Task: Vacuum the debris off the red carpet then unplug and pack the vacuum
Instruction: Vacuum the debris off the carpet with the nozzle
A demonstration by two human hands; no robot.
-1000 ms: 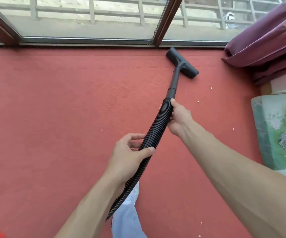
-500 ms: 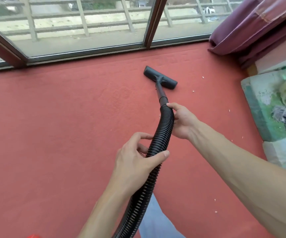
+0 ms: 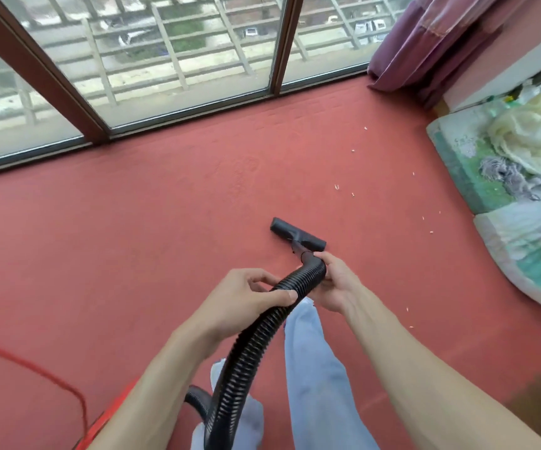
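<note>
A black ribbed vacuum hose runs up from the bottom of the view to a black floor nozzle resting on the red carpet. My left hand grips the hose lower down. My right hand holds the hose end just behind the nozzle. Several small white bits of debris lie scattered on the carpet to the right of the nozzle. A red part of the vacuum body shows at the bottom left, mostly hidden by my left arm, with a red cord beside it.
A large window with brown frames runs along the far edge of the carpet. A purple curtain hangs at the top right. Green patterned mats with cloths lie along the right edge. My legs in light trousers stand below the hose.
The nozzle has been pulled back from near the window toward my feet. Both hands drew closer to my body, and the hose bends more sharply. The view tilted up, showing more window.
</note>
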